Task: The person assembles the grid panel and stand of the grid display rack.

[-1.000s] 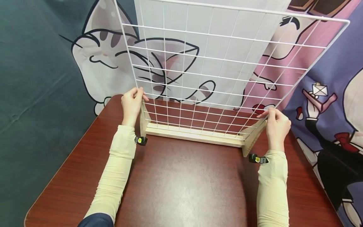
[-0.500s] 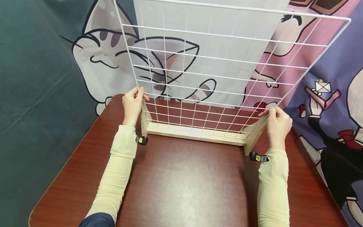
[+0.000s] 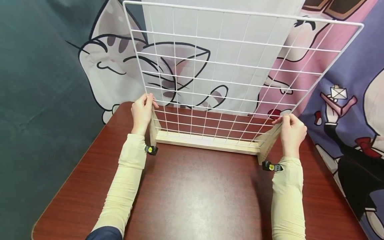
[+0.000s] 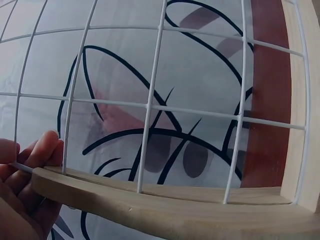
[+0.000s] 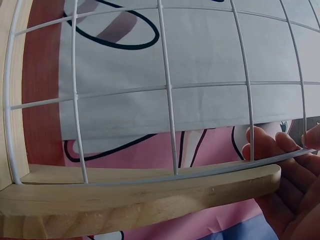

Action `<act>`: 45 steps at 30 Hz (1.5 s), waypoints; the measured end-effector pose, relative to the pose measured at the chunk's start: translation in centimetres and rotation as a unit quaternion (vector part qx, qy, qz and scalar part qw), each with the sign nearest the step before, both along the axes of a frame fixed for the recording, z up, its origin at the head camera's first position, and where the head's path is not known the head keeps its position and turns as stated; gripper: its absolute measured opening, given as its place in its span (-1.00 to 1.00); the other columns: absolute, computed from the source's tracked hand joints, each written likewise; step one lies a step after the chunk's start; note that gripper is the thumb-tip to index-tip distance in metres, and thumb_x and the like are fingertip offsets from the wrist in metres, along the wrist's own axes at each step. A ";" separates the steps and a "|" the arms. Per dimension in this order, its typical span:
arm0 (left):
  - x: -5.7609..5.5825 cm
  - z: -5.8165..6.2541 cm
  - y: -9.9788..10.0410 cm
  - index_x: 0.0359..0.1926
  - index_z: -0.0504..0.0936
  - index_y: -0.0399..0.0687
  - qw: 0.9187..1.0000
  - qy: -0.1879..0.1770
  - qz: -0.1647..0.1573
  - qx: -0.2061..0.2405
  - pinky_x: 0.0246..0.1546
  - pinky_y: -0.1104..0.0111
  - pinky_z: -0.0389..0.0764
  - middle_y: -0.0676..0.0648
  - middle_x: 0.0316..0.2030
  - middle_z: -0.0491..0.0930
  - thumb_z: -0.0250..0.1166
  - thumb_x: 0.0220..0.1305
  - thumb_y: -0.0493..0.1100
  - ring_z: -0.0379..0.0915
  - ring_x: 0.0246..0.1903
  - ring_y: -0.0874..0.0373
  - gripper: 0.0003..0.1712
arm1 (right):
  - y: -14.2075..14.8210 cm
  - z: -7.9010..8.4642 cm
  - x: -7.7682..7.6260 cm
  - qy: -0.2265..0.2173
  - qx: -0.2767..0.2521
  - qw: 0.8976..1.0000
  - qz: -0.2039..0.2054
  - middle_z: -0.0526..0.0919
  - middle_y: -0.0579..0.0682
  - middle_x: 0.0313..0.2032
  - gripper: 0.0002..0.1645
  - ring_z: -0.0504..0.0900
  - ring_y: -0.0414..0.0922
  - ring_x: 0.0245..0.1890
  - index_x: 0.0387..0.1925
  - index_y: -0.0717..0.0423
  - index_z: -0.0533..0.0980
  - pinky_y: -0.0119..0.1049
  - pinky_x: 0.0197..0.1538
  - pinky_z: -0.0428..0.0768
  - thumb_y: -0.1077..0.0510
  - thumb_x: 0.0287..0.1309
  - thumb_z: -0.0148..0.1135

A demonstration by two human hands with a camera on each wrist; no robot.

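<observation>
A white wire grid panel (image 3: 240,12) stands in a pale wooden stand with a bottom crossbar (image 3: 207,143) and two side pieces. My left hand (image 3: 142,111) pinches the panel's left edge wire just above the left side piece (image 4: 150,215). On the other side, my right hand (image 3: 293,133) pinches the right edge wire near the top of the right side piece (image 5: 150,200). Both wrist views show the edge wire running along the side piece's groove, and the panel's lowest wire lying close to the crossbar. Whether it is fully seated cannot be seen.
The stand rests towards the back of a dark red-brown wooden table (image 3: 195,186). Behind it hangs a printed cloth backdrop (image 3: 103,80) with a cartoon cat. More cartoon cloth covers the right side.
The panel's top edge has dropped slightly in the head view, and its top left corner now shows. Both hands keep their hold on the edge wires. The stand looks unmoved on the table.
</observation>
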State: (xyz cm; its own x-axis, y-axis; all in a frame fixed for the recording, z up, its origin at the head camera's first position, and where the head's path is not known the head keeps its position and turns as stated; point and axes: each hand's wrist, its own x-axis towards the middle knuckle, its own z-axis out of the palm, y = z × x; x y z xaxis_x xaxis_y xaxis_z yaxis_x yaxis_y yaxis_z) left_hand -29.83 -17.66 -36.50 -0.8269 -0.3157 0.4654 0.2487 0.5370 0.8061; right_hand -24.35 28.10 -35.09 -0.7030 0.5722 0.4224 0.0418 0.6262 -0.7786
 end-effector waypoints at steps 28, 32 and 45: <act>-0.4 -1.2 3.7 -0.41 0.41 -0.60 0.924 0.179 -0.053 0.333 -0.45 0.56 0.40 0.13 -0.76 0.29 0.08 0.38 -0.38 0.32 -0.65 0.40 -0.73 | -1.0 -1.6 -1.5 0.060 -0.008 0.995 -0.085 0.19 -0.90 -0.78 -0.61 0.65 0.16 -0.22 -0.43 0.03 0.68 -0.01 -0.24 0.37 0.02 0.17 -0.07; -0.9 -1.3 4.0 -0.36 0.38 -0.67 0.925 0.181 -0.051 0.330 -0.45 0.55 0.39 0.14 -0.75 0.30 0.09 0.40 -0.34 0.32 -0.64 0.41 -0.67 | -0.6 -1.6 -1.8 0.067 -0.008 0.994 -0.088 0.22 -0.89 -0.77 -0.60 0.65 0.15 -0.26 -0.45 0.00 0.68 -0.04 -0.24 0.37 0.01 0.16 -0.07; -4.5 -3.6 4.3 -0.36 0.49 -0.50 0.937 0.190 -0.010 0.292 -0.43 0.53 0.39 0.01 -0.61 0.43 0.10 0.43 -0.18 0.38 -0.54 0.18 -0.63 | 0.0 -1.5 -2.8 0.058 -0.016 0.995 -0.078 0.26 -0.83 -0.78 -0.61 0.67 0.08 -0.22 -0.65 -0.29 0.62 -0.20 -0.31 0.34 -0.03 0.17 -0.05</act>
